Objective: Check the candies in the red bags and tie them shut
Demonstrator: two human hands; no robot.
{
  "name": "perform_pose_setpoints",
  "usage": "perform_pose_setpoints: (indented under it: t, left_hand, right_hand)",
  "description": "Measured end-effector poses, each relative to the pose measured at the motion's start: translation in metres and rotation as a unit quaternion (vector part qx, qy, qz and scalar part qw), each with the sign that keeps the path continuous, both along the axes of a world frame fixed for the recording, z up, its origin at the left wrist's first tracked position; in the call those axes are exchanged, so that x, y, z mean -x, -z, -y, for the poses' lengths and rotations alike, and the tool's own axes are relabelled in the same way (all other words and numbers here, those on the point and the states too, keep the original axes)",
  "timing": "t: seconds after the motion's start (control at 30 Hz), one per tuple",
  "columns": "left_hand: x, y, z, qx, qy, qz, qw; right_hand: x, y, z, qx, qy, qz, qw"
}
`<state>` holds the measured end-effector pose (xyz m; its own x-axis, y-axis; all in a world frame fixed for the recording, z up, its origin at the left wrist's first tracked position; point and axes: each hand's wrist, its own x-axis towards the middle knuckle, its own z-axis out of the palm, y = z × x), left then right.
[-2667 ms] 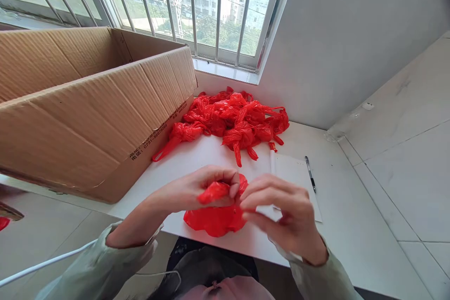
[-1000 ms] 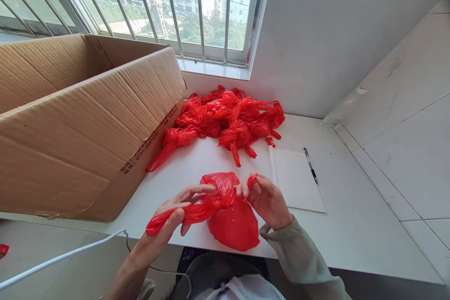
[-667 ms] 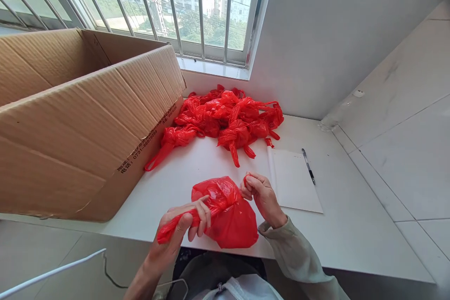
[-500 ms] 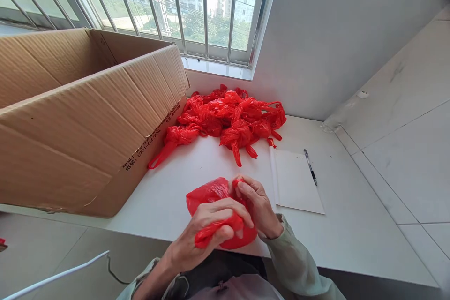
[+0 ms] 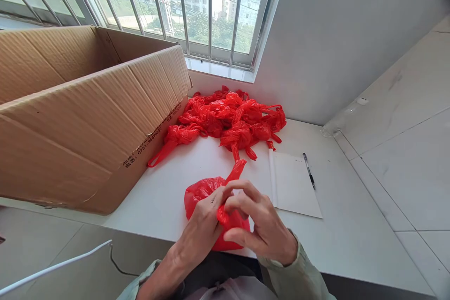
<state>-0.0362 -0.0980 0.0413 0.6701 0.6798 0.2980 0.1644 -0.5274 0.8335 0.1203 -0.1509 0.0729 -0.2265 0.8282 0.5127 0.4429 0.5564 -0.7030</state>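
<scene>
A red plastic bag rests at the table's front edge, bulging with contents I cannot make out. My left hand is closed around its gathered neck, and part of that grip is hidden behind the fingers. One strip of the bag stands up beyond the hands, and a twisted red end shows between them. My right hand has its fingers bent over the neck, fingertips against the bag and close to my left hand, with the thumb held apart from the fingers.
Several knotted red bags lie heaped at the back of the white table. A large open cardboard box stands at left. To the right are a notepad and a pen. A barred window is behind.
My right hand has let its pinch at the far side go and come nearer, beside the left, its thumb spreading. My left hand has turned over the neck. A bag strip now points up.
</scene>
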Motion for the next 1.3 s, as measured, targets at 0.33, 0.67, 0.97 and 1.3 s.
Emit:
perform_pose_setpoints:
  t: [0.33, 0.67, 0.97, 1.3]
  left_hand:
    - [0.013, -0.005, -0.009, 0.029, 0.008, -0.048, 0.998]
    - [0.024, 0.003, -0.02, 0.183, -0.046, 0.021, 0.982]
    - [0.027, -0.007, -0.019, 0.051, 0.073, -0.021, 0.996]
    - [0.018, -0.001, -0.016, -0.337, 0.034, -0.026, 0.94]
  right_hand:
    - [-0.022, 0.015, -0.018, 0.006, 0.069, 0.254, 0.965]
    - [-0.003, 0.033, 0.011, -0.015, 0.075, 0.282, 0.956]
    - [-0.007, 0.028, -0.006, 0.113, 0.087, -0.099, 0.985]
    - [0.009, 0.049, -0.02, 0.167, 0.036, -0.18, 0.969]
